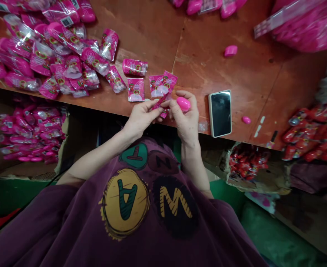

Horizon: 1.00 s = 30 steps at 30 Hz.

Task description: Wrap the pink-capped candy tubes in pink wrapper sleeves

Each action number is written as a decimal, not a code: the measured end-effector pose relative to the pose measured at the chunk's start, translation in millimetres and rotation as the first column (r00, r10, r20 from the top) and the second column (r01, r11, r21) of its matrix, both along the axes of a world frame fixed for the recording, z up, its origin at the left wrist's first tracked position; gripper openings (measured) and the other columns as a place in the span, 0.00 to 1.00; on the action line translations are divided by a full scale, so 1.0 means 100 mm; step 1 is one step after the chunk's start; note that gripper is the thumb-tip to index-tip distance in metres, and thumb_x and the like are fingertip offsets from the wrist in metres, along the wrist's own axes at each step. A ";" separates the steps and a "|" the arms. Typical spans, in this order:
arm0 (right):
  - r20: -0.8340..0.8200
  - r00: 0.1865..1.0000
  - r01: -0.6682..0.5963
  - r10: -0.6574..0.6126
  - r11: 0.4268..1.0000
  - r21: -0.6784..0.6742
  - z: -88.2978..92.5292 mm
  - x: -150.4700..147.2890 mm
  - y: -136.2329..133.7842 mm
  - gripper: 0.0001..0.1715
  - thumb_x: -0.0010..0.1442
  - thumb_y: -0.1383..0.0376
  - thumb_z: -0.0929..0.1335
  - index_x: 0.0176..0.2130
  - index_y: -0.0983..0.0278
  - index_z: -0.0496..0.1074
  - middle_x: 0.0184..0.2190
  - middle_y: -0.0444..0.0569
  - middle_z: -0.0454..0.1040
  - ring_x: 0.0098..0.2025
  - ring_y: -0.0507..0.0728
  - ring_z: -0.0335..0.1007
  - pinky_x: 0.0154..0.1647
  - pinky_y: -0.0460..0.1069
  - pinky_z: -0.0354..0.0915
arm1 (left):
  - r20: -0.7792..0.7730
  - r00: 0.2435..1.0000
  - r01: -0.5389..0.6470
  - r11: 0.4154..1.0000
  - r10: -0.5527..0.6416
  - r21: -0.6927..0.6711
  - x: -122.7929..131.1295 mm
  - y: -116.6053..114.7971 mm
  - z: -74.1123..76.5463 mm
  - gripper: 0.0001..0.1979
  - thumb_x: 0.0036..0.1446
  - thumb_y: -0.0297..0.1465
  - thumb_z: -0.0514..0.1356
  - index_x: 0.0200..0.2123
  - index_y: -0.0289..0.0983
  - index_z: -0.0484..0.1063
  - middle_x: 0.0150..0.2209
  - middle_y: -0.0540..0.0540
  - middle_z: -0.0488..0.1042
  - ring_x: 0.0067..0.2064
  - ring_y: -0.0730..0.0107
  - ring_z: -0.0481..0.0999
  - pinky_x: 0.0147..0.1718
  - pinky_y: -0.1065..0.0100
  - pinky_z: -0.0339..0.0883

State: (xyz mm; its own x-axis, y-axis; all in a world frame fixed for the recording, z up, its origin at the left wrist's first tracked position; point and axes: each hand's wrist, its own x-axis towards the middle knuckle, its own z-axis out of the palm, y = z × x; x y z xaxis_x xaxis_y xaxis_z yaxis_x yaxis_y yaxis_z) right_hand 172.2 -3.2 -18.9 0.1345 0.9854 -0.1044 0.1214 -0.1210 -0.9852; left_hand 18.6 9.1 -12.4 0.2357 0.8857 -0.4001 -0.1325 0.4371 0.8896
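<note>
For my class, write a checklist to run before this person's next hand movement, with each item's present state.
1. Left hand holding the printed packet: ok.
2. Right hand holding the glossy pink piece: ok.
3. Phone apart from both hands: ok.
4. Packet's opening in view: cannot tell, fingers cover part.
5. All small pieces gathered: not ok, a pink oval lies loose beyond the phone.

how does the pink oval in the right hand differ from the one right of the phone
The held oval looks larger than the small oval. The held oval is in the right hand; the small oval lies on the table. Both are rounded, bright pink and shiny.
</note>
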 end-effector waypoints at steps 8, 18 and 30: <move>-0.083 0.985 0.140 -0.150 0.983 -0.119 -0.09 0.01 -0.06 0.32 0.57 0.39 0.77 0.49 0.54 0.69 0.37 0.42 0.74 0.35 0.52 0.73 0.36 0.49 0.76 | 0.155 0.974 -0.128 0.963 0.167 -0.237 0.03 0.04 0.01 0.05 0.69 0.32 0.65 0.39 0.38 0.76 0.36 0.48 0.83 0.33 0.74 0.83 0.34 0.71 0.76; -0.025 0.996 0.083 -0.083 0.996 -0.033 -0.13 0.11 0.02 0.29 0.62 0.41 0.74 0.52 0.53 0.71 0.45 0.46 0.76 0.47 0.58 0.78 0.51 0.57 0.79 | 0.110 0.992 -0.036 0.982 0.057 -0.185 -0.06 0.02 0.01 0.07 0.62 0.33 0.69 0.35 0.37 0.75 0.29 0.49 0.79 0.29 0.74 0.77 0.30 0.71 0.73; 0.159 0.982 -0.111 0.097 0.991 0.080 0.11 0.10 -0.01 0.13 0.67 0.53 0.71 0.50 0.54 0.75 0.48 0.46 0.78 0.51 0.59 0.77 0.58 0.58 0.75 | -0.209 0.971 0.151 0.975 -0.115 0.164 -0.24 0.17 0.02 0.03 0.54 0.27 0.70 0.34 0.36 0.82 0.36 0.47 0.82 0.35 0.69 0.78 0.35 0.67 0.72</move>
